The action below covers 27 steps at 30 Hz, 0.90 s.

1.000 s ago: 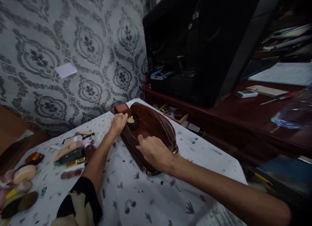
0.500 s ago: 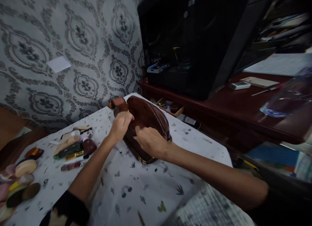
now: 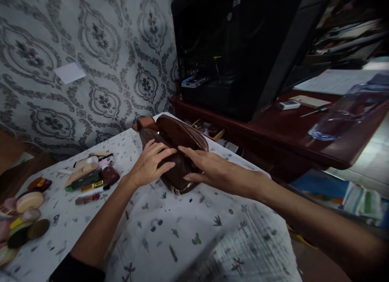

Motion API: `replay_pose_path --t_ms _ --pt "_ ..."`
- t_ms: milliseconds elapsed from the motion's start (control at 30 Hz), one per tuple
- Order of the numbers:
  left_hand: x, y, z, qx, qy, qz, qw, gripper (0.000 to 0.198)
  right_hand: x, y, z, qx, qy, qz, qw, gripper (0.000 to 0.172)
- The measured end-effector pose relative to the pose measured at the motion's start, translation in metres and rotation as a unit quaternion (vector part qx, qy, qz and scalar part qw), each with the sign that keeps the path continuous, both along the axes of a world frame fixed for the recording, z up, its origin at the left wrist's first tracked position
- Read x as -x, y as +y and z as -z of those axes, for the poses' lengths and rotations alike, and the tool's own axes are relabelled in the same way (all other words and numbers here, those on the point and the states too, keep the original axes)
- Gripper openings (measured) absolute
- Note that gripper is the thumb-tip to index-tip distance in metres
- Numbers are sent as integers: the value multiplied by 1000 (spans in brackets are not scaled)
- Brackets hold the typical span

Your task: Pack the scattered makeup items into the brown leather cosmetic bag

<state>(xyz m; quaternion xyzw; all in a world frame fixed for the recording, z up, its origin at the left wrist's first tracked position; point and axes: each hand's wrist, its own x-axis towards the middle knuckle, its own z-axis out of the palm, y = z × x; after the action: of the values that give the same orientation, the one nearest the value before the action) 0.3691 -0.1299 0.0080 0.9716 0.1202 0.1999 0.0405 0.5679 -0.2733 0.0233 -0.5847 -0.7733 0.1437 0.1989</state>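
A brown leather bag (image 3: 173, 168) with a zip lies unzipped on the white printed tablecloth (image 3: 146, 241), its lid part leaning back. My left hand (image 3: 152, 160) rests on the bag's near left side, fingers stretched out over the opening. From the right, my right hand (image 3: 209, 166) reaches over the opposite side with fingers extended and the thumb apart. Neither hand grips anything. The bag's inside is dark and partly covered by my fingers. A tan strap (image 3: 146, 122) sticks out at its far left end.
Several cosmetic tubes and bottles (image 3: 88, 178) lie to the left, with round make-up items (image 3: 28, 203) nearer the left edge. Behind stands a black computer case (image 3: 231, 63) on a dark red desk (image 3: 291, 130). A clear plastic bottle (image 3: 343, 116) lies there. An open drawer (image 3: 212, 132) sits beyond the bag.
My hands have come up out of the bag's opening; their curled fingers are now straightened over it. The bag's lid has sunk somewhat lower. The view has shifted slightly.
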Motion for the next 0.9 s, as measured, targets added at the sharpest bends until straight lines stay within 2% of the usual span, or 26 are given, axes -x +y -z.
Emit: replay_pose_path --t_ms 100,200,367,533,600,700,800,900 --pt "4 -6 -2 -22 28 11 999 53 -4 1 2 -9 28 4 1000 78" --pt "3 -8 2 -42 22 31 998 64 -6 5 5 -10 40 8 999 74" --pt "-1 -6 8 -79 13 16 997 62 -8 10 12 -62 41 -1 997 62" --pt "1 -1 11 -106 30 -3 994 64 -10 13 11 -86 -15 3 996 43" --pt "1 1 12 -107 32 -11 994 66 -7 14 11 -90 -35 -13 995 40" --pt "0 3 14 -106 43 -22 993 67 5 18 13 -104 -83 -50 990 45" --pt "1 2 12 -96 47 -19 994 67 17 22 19 -127 -119 -38 984 37" --pt "5 6 6 -75 54 -2 996 61 21 23 23 -141 -113 -21 983 26"
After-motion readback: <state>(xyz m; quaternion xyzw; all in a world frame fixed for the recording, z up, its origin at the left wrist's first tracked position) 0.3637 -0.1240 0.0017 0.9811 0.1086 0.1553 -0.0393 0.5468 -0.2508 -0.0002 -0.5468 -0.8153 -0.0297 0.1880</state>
